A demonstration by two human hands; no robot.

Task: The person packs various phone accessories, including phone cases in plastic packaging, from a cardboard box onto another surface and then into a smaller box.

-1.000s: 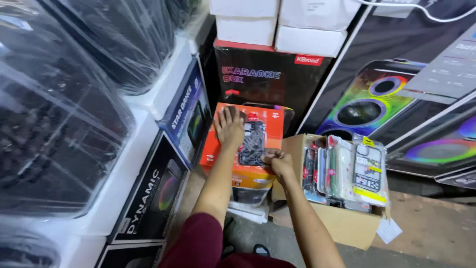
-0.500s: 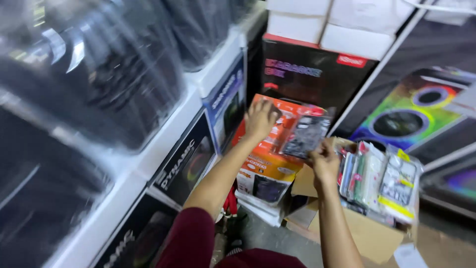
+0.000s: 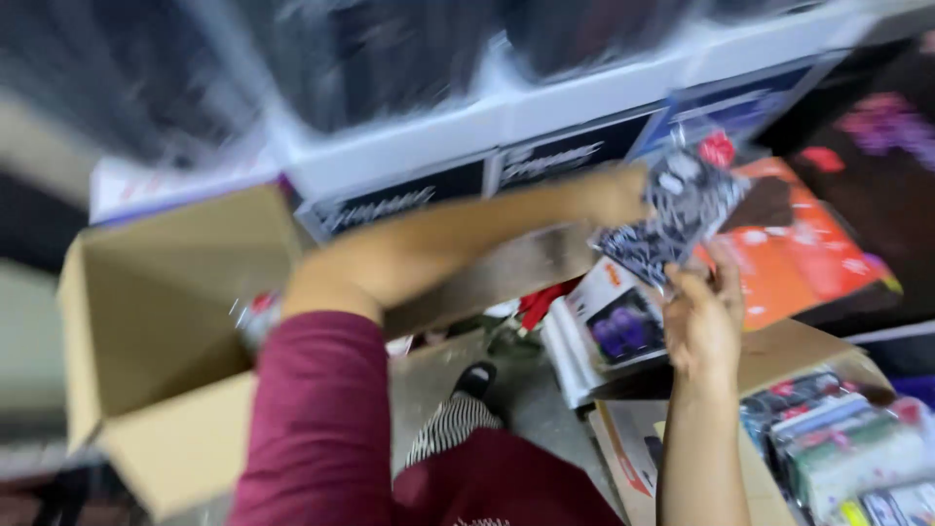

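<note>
Cardboard box [image 3: 166,321] stands open at the left, a second box [image 3: 779,351] of packets at the lower right corner. Between them both hands grip one flat blister packet [image 3: 672,214]: left hand [image 3: 614,195] clamped on its upper left edge, right hand [image 3: 703,321] pinching its lower edge from beneath, blurred
</note>
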